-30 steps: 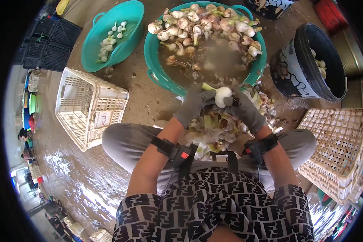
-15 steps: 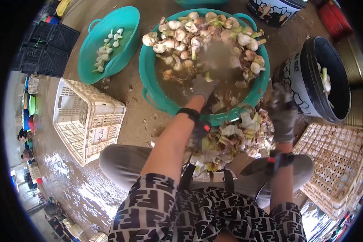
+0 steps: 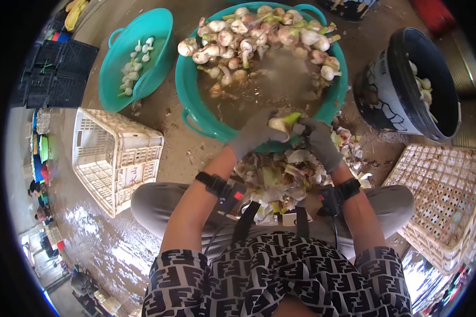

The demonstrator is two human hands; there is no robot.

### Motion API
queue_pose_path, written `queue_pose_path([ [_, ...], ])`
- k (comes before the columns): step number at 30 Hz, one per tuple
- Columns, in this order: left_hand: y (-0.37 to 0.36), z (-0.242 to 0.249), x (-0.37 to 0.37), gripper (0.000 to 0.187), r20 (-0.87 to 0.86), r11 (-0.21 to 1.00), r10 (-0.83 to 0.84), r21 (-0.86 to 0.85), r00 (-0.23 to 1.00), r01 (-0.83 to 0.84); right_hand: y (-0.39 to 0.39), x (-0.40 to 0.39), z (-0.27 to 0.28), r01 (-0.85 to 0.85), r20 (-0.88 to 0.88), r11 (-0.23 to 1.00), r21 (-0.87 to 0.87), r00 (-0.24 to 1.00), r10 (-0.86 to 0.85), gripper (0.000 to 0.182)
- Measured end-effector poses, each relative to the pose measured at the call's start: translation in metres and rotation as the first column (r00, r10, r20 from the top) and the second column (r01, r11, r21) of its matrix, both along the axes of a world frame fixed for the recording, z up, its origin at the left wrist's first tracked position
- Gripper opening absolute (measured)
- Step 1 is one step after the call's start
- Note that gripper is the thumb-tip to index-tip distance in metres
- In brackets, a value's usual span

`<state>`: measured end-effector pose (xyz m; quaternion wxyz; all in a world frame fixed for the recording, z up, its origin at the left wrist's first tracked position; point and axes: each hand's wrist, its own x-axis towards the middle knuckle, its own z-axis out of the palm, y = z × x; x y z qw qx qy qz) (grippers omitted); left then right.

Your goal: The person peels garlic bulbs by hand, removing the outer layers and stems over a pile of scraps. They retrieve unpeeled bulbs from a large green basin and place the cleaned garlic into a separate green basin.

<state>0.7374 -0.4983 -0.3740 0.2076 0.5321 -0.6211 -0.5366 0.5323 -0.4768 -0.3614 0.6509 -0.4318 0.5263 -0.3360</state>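
Note:
My left hand (image 3: 256, 133), in a grey glove, grips a garlic bulb (image 3: 278, 124) with a short green stem pointing up to the right. Close against the bulb's right side is my gloved right hand (image 3: 322, 143), fingers curled together; what they hold, if anything, is hidden. Both hands are over the near rim of a green tub (image 3: 184, 79). Murky water fills its near part, and a heap of garlic bulbs (image 3: 248, 33) lies along its far side. Below my hands, between my legs, is a pile of garlic skins and leaves (image 3: 280, 177).
At the left stands a second green tub (image 3: 108, 74) with cleaned bulbs, above a white plastic crate (image 3: 119, 142). On the right are a black-rimmed bucket (image 3: 388, 90) holding several bulbs and an upturned dirty crate (image 3: 439, 195). Black crates (image 3: 69, 63) are stacked far left.
My left hand has come out of the tub's water toward me with a garlic bulb. My right hand has moved left from beside the bucket to meet it.

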Motion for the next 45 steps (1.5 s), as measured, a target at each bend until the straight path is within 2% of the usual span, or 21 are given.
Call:
queue_pose_path([
  [3, 0.019, 0.037, -0.014, 0.076, -0.059, 0.973, -0.106, -0.210, 0.993, 0.092, 0.006, -0.001, 0.016, -0.120, -0.202, 0.992, -0.032, 0.973, 0.111, 0.037],
  [5, 0.026, 0.044, -0.018, 0.077, -0.045, 0.972, -0.063, -0.231, 0.997, 0.051, 0.015, -0.006, -0.013, -0.117, -0.451, 0.902, -0.416, 0.888, -0.093, 0.039],
  [6, 0.030, 0.047, -0.022, 0.078, -0.143, 0.977, -0.020, -0.213, 0.989, -0.011, 0.011, -0.012, -0.030, -0.465, -0.711, 0.674, -0.574, 0.692, -0.128, 0.043],
  [7, 0.033, 0.039, -0.026, 0.077, -0.057, 0.941, -0.034, -0.338, 0.998, 0.013, 0.010, -0.009, -0.004, -0.317, -0.689, 0.875, -0.367, 0.725, -0.026, 0.043],
  [9, 0.048, 0.036, -0.033, 0.073, -0.177, 0.965, 0.016, -0.256, 0.984, -0.062, 0.018, -0.007, 0.013, -0.206, -0.611, 0.920, -0.334, 0.791, -0.045, 0.013],
  [11, 0.054, 0.034, -0.032, 0.072, -0.258, 0.985, 0.047, -0.151, 0.965, -0.088, 0.025, -0.011, 0.005, -0.237, -0.473, 0.800, -0.551, 0.879, -0.065, 0.014],
  [12, 0.056, 0.042, -0.034, 0.071, -0.252, 0.975, 0.039, -0.201, 0.967, -0.092, 0.028, -0.013, 0.003, -0.391, -0.546, 0.521, -0.759, 0.818, -0.181, 0.016],
  [16, 0.065, 0.060, -0.035, 0.066, -0.323, 0.967, 0.073, -0.208, 0.944, -0.145, 0.036, -0.008, 0.028, -0.091, -0.218, 0.907, -0.412, 0.976, -0.001, 0.028],
  [21, 0.069, 0.080, -0.034, 0.061, -0.352, 0.978, 0.106, -0.132, 0.930, -0.161, 0.039, -0.004, 0.058, -0.058, -0.120, 0.997, -0.054, 0.991, 0.051, 0.030],
  [24, 0.072, 0.078, -0.032, 0.059, -0.339, 0.973, 0.136, -0.133, 0.931, -0.190, 0.042, 0.001, 0.057, -0.038, -0.140, 0.994, -0.099, 0.990, 0.024, 0.019],
  [25, 0.073, 0.077, -0.030, 0.058, -0.355, 0.974, 0.143, -0.116, 0.924, -0.195, 0.042, 0.001, 0.050, -0.143, -0.331, 0.916, -0.375, 0.944, 0.012, 0.018],
  [27, 0.073, 0.073, -0.028, 0.056, -0.389, 0.976, 0.152, -0.085, 0.909, -0.200, 0.037, -0.005, 0.030, -0.449, -0.613, 0.525, -0.723, 0.768, -0.186, 0.015],
  [30, 0.065, 0.035, -0.016, 0.050, -0.487, 0.974, 0.153, -0.072, 0.860, -0.214, 0.036, -0.009, 0.011, -0.507, -0.687, 0.536, -0.674, 0.698, -0.204, 0.010],
  [32, 0.065, 0.043, -0.016, 0.051, -0.636, 0.958, 0.269, 0.254, 0.723, -0.132, 0.030, -0.005, -0.019, -0.312, -0.485, 0.789, -0.530, 0.874, 0.020, 0.018],
  [34, 0.065, 0.052, -0.015, 0.053, -0.686, 0.861, 0.433, 0.507, 0.585, -0.043, 0.038, 0.004, -0.016, -0.220, -0.402, 0.900, -0.377, 0.914, 0.055, 0.023],
  [36, 0.063, 0.061, -0.018, 0.053, -0.656, 0.727, 0.603, 0.686, 0.455, 0.025, 0.047, 0.006, 0.039, -0.187, -0.533, 0.924, -0.334, 0.846, -0.022, 0.024],
  [39, 0.055, 0.027, 0.000, 0.054, -0.673, 0.698, 0.564, 0.698, 0.480, 0.160, 0.045, 0.006, 0.027, -0.096, -0.328, 0.942, -0.322, 0.945, -0.016, 0.027],
  [41, 0.059, 0.041, -0.018, 0.065, -0.633, 0.785, 0.561, 0.611, 0.533, -0.102, 0.046, 0.012, 0.049, 0.019, -0.300, 0.975, -0.223, 0.950, -0.087, 0.025],
  [42, 0.058, 0.041, -0.015, 0.062, -0.670, 0.855, 0.422, 0.519, 0.611, -0.021, 0.046, 0.015, 0.056, 0.068, -0.291, 0.984, -0.164, 0.950, -0.114, 0.023],
  [44, 0.065, 0.075, -0.033, 0.031, -0.458, 0.977, 0.213, 0.115, 0.863, -0.180, 0.038, 0.011, -0.001, -0.353, -0.652, 0.755, -0.553, 0.748, -0.128, 0.019],
  [45, 0.066, 0.043, -0.033, 0.024, -0.417, 0.953, 0.259, -0.037, 0.871, -0.301, 0.041, 0.008, 0.007, -0.613, -0.840, 0.663, -0.431, 0.541, -0.046, 0.017],
])
